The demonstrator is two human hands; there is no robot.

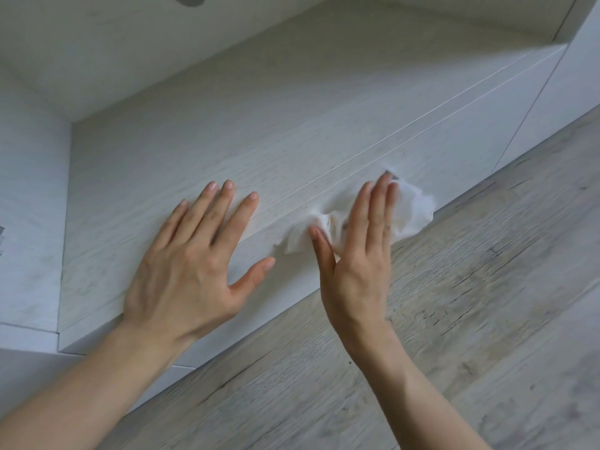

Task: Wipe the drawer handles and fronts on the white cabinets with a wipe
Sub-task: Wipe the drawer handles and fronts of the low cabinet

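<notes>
White drawer front (181, 157): wipe (412, 209) under right hand (357, 254).

The drawer front (201, 151) looks like matt white laminate with a fine, pale wood-grain pattern. The wipe (412, 209) is thin white paper or soft cloth, crumpled. The floor (454, 303) shows grey, weathered wood-look planks with a dull finish.

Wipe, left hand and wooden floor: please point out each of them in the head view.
wipe (412, 209), head view, crumpled part right of the fingers.
left hand (191, 264), head view, back of the hand.
wooden floor (470, 303), head view, bare planks.
</notes>
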